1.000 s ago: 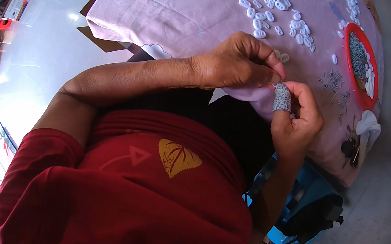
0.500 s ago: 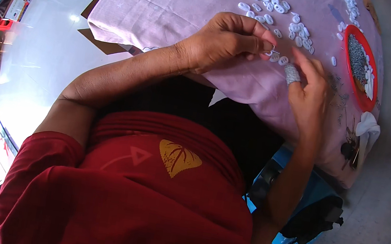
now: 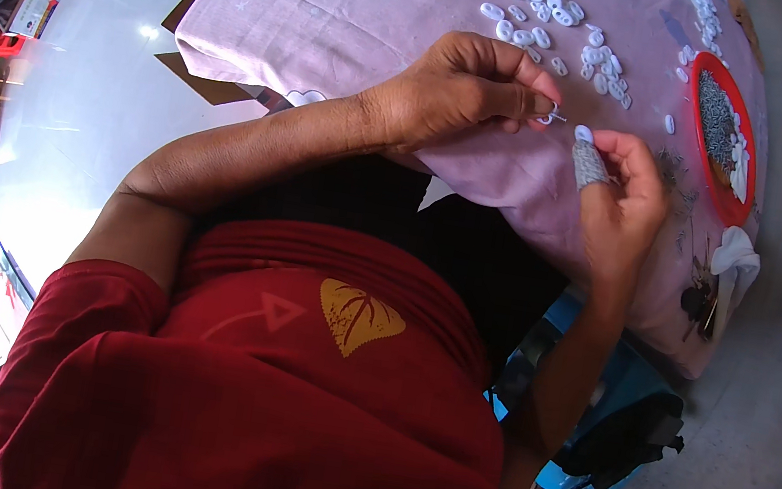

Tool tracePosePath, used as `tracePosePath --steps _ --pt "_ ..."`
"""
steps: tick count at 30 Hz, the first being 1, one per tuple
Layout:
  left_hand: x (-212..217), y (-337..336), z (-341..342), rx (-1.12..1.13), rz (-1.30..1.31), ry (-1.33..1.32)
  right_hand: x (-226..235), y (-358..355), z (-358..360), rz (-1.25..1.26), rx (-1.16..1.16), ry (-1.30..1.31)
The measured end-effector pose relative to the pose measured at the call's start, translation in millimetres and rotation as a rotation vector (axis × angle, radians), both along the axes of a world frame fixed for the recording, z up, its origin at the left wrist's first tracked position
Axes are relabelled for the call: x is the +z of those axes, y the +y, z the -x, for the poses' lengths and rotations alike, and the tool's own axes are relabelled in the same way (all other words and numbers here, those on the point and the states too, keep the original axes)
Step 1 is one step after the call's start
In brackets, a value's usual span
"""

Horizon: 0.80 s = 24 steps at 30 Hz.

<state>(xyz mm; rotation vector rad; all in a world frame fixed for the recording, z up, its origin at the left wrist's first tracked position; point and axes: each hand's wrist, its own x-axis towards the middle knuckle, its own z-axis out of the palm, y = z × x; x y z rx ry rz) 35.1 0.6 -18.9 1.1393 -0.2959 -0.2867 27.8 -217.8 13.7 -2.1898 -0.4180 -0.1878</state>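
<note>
My left hand (image 3: pixel 481 81) is closed in a pinch over the pink cloth. Between its thumb and forefinger is a small white oval piece with a thin metal screw (image 3: pixel 558 118) sticking out to the right; the fingers partly hide it. Just to the right, my right hand (image 3: pixel 626 194) pinches another white oval piece (image 3: pixel 585 133) between thumb and forefinger. Grey wrapping (image 3: pixel 589 165) covers the right thumb. A small gap separates the screw from the right hand's piece. Loose white oval pieces (image 3: pixel 603 69) with holes lie on the cloth beyond both hands.
The pink cloth (image 3: pixel 362 33) covers the table. At its right edge sits a red tray (image 3: pixel 746 202) of grey screws (image 3: pixel 716 116) and white pieces. Beside it are a white rag (image 3: pixel 737 254) and dark tools (image 3: pixel 699 299). A blue container (image 3: pixel 583 484) stands below the table edge.
My right hand has drawn back slightly and turned, with a white oval piece now at its fingertips. The left hand keeps its pinch, almost in place.
</note>
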Motion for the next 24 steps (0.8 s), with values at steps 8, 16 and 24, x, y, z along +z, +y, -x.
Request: tracePosePath --steps 8,16,24 --pt "4 -9 11 -0.029 -0.031 -0.047 5 4 24 -0.656 -0.100 0.300" --pt "0 -15 14 -0.022 -0.027 -0.060 -2 7 36 -0.746 -0.155 0.448" --pt "-1 -17 15 -0.007 -0.072 -0.106 -2 8 39 -0.750 -0.210 0.444"
